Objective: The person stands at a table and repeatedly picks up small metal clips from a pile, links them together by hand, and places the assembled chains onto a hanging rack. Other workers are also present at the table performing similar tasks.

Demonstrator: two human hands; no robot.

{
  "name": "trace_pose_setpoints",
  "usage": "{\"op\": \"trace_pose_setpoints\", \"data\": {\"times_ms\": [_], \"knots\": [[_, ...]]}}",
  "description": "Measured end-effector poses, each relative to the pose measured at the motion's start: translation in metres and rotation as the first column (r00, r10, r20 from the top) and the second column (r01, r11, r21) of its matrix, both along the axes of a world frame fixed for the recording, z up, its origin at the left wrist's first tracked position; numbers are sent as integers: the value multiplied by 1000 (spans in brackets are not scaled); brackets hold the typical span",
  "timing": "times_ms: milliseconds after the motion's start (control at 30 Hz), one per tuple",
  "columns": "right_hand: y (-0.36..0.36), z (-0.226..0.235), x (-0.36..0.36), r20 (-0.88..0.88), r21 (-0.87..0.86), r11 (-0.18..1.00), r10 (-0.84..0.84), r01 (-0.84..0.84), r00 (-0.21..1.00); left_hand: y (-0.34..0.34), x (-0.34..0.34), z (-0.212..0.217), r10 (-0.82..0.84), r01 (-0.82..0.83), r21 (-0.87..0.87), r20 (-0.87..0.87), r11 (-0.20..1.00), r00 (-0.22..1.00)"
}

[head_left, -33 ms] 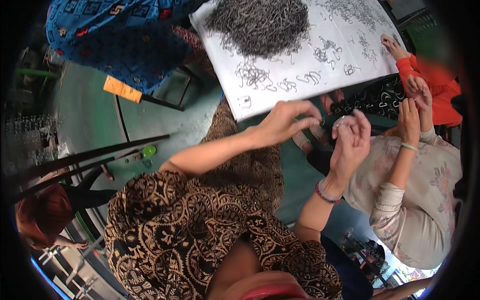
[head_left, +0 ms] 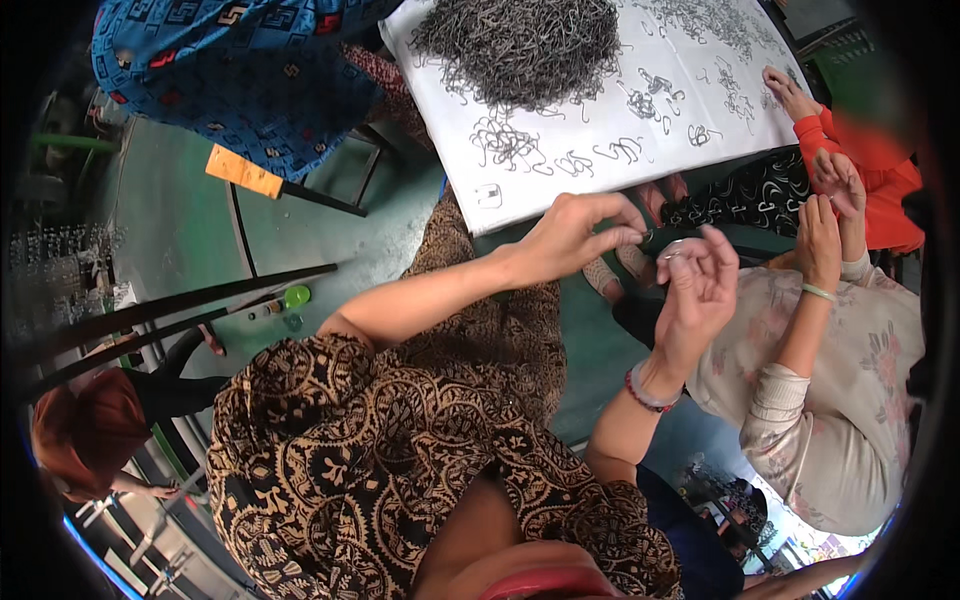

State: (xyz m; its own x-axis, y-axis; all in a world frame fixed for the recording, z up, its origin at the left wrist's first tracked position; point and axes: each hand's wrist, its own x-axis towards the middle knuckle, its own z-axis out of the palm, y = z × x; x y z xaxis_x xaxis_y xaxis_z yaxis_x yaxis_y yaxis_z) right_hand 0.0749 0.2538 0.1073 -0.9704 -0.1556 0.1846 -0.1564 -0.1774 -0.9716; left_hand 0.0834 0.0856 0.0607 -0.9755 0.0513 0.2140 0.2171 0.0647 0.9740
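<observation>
Right hand [head_left: 697, 298] has uncurled and edged left, toward the left hand [head_left: 575, 230].
Head view: right fingers seem to hold a curved metal piece [head_left: 672, 246]; left fingertips pinch narrowly, contents unclear. Handling single pieces, apparently, which calls for fine fingertip control; wire hooks [head_left: 505, 145] lie loose on the far table [head_left: 530, 195].

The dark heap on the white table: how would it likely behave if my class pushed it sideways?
The heap would probably spread rather than slide as one block, being many loose pieces. Some may snag in clumps, since the curved pieces beside it look hooked. Each is probably light, being so thin.
</observation>
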Motion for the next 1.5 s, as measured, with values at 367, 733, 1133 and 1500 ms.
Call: {"op": "trace_pose_setpoints", "data": {"times_ms": [367,733,1133,1500], "knots": [[-16,-29,7,-32,-52,981,-190,189,981,5,-4,-4,-81,77,-34,-127,996,989],[-13,-28,1,-17,-33,957,-290,289,957,-78,-115,-86,108,-206,-844,-175,495,979],[-18,-38,-11,-104,-156,956,-268,250,958,-79,-119,-90,89,-332,-870,-323,364,942],[-18,-65,-7,32,-246,930,-273,272,962,-36,-95,-19,187,-209,-313,-101,926,977]]}}
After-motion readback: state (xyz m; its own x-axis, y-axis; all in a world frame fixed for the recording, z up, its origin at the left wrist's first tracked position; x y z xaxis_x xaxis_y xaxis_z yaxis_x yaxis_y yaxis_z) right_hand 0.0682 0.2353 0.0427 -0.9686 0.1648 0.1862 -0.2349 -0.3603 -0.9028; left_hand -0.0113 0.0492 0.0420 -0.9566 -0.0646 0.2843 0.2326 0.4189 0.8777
